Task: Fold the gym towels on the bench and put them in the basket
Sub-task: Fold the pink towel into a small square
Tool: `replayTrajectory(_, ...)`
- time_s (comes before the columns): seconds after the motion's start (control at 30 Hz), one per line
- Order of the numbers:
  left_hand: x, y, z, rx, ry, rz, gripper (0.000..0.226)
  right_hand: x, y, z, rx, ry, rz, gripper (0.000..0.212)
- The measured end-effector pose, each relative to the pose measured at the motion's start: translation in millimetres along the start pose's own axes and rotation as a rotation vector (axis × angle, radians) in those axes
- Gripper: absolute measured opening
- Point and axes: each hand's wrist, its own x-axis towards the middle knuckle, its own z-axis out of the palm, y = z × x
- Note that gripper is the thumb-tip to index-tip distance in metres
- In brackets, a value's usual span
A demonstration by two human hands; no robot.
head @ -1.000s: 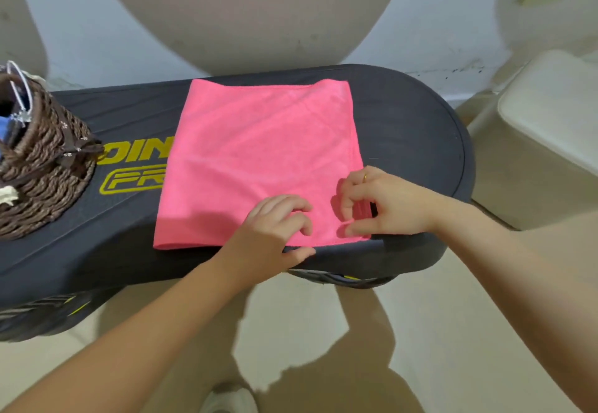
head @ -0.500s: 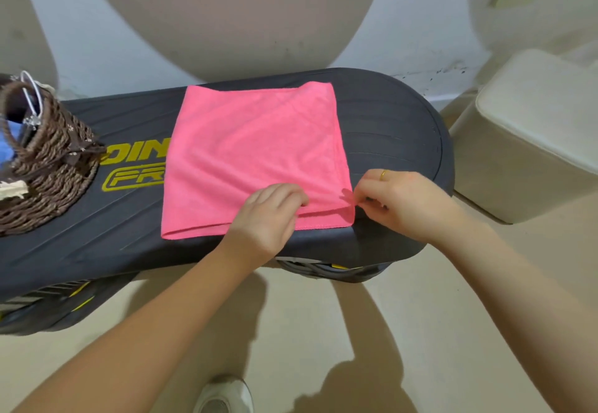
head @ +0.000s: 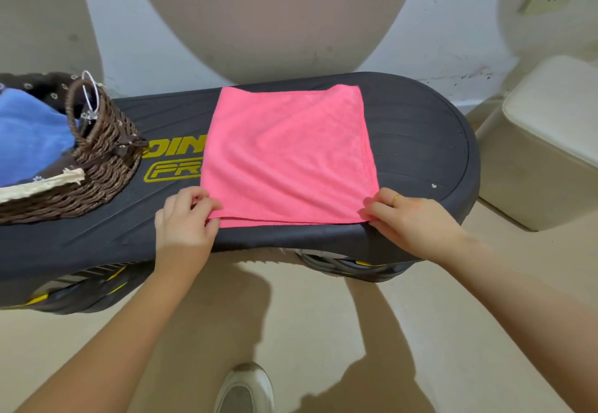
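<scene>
Mid-fold here: pink towel [head: 288, 156] lies flat, already doubled, at the worktop's [head: 420, 140] near edge. Left hand [head: 184, 221] and right hand [head: 411, 218] each pinch a near corner. Next I'd guess they fold it over again, then drop it into the basket [head: 97, 166] at the left end.
</scene>
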Motion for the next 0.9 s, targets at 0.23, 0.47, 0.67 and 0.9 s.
replayTrajectory(0.23,0.9,-24.6,-7.1,-0.186,-0.08,-0.016,0.036,8.4,-3.8,-0.4,-0.066,0.039,-0.036,0.03)
replayTrajectory(0.47,-15.3,-31.0,-28.7,-0.115,-0.325,0.359,0.027,14.6,-12.1,-22.9,0.19,-0.388,0.025,0.045)
replayTrajectory(0.67,23.7,-5.9,-32.9,-0.283,-0.198,0.243,0.04,52.6,-7.9,-21.9,0.324,0.032,0.341,0.03)
replayTrajectory(0.9,123.7,13.5,12.8,0.02,-0.126,-0.032,0.032,125.3,24.9,1.4,0.301,-0.086,0.601,0.028)
